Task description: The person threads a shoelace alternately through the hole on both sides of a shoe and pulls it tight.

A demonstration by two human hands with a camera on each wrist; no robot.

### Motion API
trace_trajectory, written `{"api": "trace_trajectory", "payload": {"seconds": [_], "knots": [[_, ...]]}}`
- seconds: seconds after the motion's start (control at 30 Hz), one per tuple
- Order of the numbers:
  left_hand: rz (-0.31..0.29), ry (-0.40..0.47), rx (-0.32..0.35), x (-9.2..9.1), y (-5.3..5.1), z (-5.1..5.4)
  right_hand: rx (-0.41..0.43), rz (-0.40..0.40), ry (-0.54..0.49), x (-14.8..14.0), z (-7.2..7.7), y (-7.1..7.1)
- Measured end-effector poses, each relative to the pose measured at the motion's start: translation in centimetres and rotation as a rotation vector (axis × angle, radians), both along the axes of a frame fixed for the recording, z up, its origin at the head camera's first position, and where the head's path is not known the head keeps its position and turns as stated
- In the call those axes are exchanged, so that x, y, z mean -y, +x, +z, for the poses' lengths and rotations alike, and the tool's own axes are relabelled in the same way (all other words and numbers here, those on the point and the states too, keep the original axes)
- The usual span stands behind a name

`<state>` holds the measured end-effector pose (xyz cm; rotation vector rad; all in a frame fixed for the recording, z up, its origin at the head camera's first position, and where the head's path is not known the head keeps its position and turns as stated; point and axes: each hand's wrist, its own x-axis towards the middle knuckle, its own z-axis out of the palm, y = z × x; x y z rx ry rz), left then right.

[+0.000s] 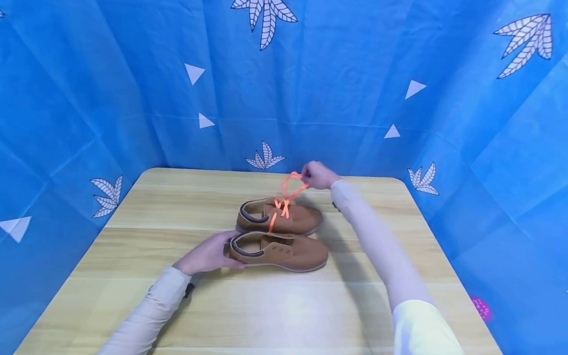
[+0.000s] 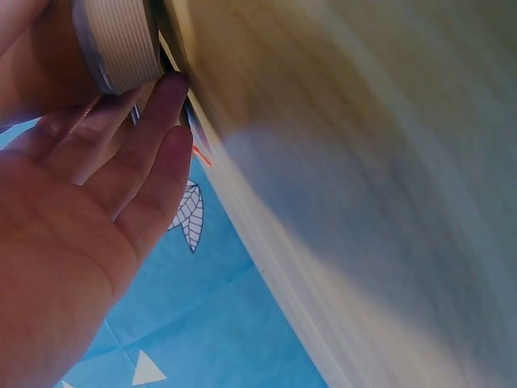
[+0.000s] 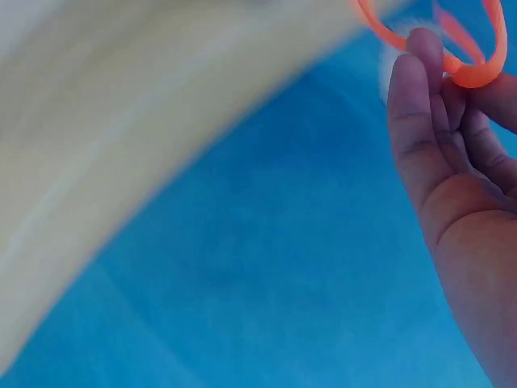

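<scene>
Two brown shoes lie side by side on the table, toes to the right. The far shoe (image 1: 306, 219) has an orange lace (image 1: 285, 209) through its eyelets; no lace shows in the near shoe (image 1: 308, 251). My left hand (image 1: 208, 254) grips the near shoe's heel, thumb at its near side; in the left wrist view the fingers of the left hand (image 2: 89, 194) reach along the shoe (image 2: 40, 73). Above and beyond the far shoe, my right hand (image 1: 318, 175) pinches the lace, which is raised in a loop. The right wrist view shows the lace (image 3: 481, 74) between thumb and fingers of that hand (image 3: 468, 186).
The light wooden table (image 1: 177, 197) extends around the shoes, its far edge just beyond the right hand. A blue patterned curtain (image 1: 310, 98) surrounds the table at the back and both sides.
</scene>
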<state>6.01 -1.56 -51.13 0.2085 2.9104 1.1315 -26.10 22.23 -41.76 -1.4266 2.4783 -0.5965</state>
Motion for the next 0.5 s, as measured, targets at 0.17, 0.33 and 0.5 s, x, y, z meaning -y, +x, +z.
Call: {"api": "trace_trajectory", "payload": {"seconds": [0.17, 0.33, 0.5], "knots": [[-0.026, 0.022, -0.015, 0.1, 0.1, 0.2, -0.005, -0.123, -0.094, -5.6, 4.8, 1.3], [-0.028, 0.020, -0.024, 0.2, 0.2, -0.1, -0.032, -0.218, -0.110, -11.8, 6.6, 4.1], [-0.026, 0.029, -0.008, 0.1, 0.1, 0.0, 0.054, -0.304, -0.062, -17.3, 3.2, 6.9]]}}
